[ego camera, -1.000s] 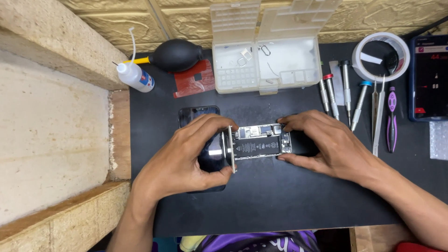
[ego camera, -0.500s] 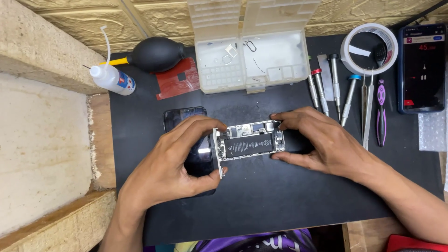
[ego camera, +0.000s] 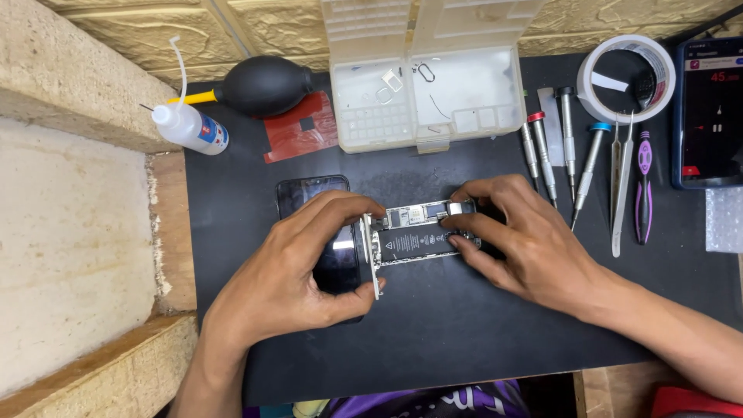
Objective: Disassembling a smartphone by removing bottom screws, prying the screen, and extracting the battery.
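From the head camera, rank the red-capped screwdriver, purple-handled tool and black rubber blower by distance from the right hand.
1. Red-capped screwdriver: just above the right hand.
2. Purple-handled tool: farther out, to the right.
3. Black rubber blower: farthest, upper left of the mat.

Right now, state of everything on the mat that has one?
Phone body: opened, insides exposed, flat on the mat.
Screen panel: swung off to the side, dark.
Left hand: gripping the screen panel edge.
Right hand: fingertips pressing on the phone body.
Parts box: lid open.
Second phone: screen lit.
Squeeze bottle: lying on its side.
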